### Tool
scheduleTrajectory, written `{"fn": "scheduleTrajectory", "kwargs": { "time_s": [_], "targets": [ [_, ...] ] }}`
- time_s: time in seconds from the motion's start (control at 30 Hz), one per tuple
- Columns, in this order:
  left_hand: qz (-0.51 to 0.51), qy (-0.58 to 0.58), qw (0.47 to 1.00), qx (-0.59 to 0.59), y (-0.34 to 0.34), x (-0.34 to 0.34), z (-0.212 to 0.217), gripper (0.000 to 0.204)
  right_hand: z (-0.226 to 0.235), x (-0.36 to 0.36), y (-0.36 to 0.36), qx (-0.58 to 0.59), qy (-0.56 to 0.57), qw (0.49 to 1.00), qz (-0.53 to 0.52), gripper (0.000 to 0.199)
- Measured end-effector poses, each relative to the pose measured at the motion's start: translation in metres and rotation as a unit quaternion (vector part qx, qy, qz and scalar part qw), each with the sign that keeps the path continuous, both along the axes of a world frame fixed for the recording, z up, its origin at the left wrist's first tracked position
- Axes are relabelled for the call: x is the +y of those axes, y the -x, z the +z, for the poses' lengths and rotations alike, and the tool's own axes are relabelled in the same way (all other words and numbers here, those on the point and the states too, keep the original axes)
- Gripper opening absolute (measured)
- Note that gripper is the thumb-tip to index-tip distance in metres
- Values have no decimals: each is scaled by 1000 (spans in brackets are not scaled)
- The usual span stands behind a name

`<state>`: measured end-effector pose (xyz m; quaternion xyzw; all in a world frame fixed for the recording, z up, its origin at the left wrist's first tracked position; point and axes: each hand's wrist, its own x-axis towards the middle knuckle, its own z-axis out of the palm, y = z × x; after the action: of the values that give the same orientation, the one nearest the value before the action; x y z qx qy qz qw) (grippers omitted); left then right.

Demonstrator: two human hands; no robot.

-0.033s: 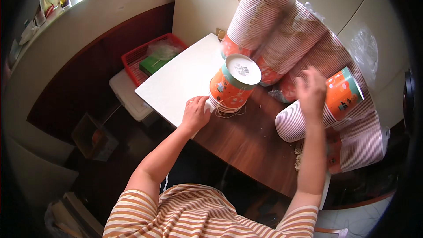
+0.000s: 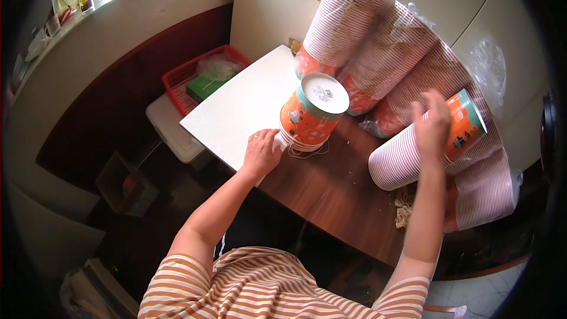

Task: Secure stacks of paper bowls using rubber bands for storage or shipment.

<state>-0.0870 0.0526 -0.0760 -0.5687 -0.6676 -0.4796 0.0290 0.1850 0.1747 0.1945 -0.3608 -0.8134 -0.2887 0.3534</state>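
Note:
A short stack of orange-and-green paper cups (image 2: 308, 119) stands upside down on the table, its white bottom facing up. Thin string lies loosely around its lower rims. My left hand (image 2: 263, 152) grips these rims from the left, fingers bent and thumb close to the string. A long stack of the same cups (image 2: 396, 162) lies tilted on its side at the right, pale rims toward me. Over its middle is my right hand (image 2: 434, 127), slightly blurred, fingers apart and holding nothing visible; whether it touches the cups I cannot tell.
Several plastic-wrapped cup stacks (image 2: 390, 53) line the back and right of the brown table (image 2: 319, 192). A bundle of pale string (image 2: 404, 208) lies near the right edge. A white board (image 2: 236, 103) covers the left part. Beyond it sits a red basket (image 2: 177, 85).
My right hand has shifted a little to the right along the lying stack, uncovering more of the string bundle. My left hand and the upside-down stack are unmoved.

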Motion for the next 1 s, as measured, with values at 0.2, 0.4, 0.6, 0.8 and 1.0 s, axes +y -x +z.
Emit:
{"fn": "scheduleTrajectory", "kwargs": {
  "time_s": [0.2, 0.4, 0.6, 0.8, 1.0],
  "targets": [
    [-2, -62, 998, -23, -1, -3, 9, 32, 78, 11, -96, -21, -68, 966, -250, 41],
    [-206, -140, 968, 21, -59, -26, 15, 25, 77, 32, -136, 7, 73, 977, -198, 31],
    [-256, 6, 965, 50, -80, -26, 9, 19, 80, 47, -144, 88, 109, 983, -118, 24],
    [-243, 30, 967, 75, -80, -27, 8, 19, 91, 60, -161, 135, 125, 978, -99, 22],
    [-238, 46, 967, 79, -77, -30, 9, 18, 125, 44, -151, 123, 85, 980, -129, 22]
  ]
}}
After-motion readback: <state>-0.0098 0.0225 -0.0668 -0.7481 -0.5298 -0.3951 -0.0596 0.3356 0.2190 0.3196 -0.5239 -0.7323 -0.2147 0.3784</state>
